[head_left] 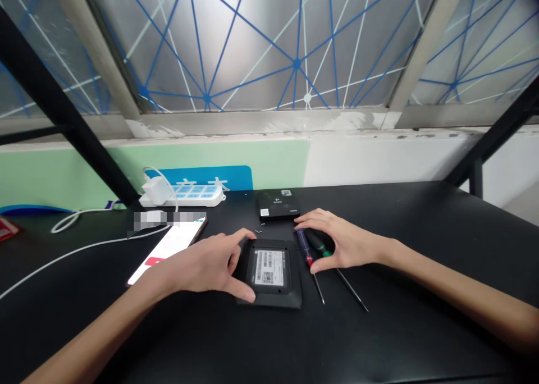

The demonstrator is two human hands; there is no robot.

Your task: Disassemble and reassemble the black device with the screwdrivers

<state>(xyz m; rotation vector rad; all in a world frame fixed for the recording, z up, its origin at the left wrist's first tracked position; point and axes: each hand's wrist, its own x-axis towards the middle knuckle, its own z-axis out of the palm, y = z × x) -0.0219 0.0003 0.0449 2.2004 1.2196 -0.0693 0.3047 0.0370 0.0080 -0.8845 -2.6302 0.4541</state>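
Observation:
A flat black electronic device [269, 300] lies on the table with its labelled underside up and small holes near the corners. My left hand [219, 263] spans its left side, index finger at the far corner and thumb over the near corner. To its right lie two screwdrivers: one with a purple handle and red collar [304, 246], one with a black and green handle [324, 251]. My right hand [337, 238] arches over their handles, thumb and fingers apart; the thumb is close to the red collar. Small metal screws [258, 231] lie behind the device.
Behind stands a flat black box [278, 205] with a white sticker. At left lie a lit phone [168, 246] and a white cable [76, 253]. A white power strip [200, 195] with a plugged-in adapter [157, 190] sits by the wall. Black metal bars [71, 120] slope down at both sides.

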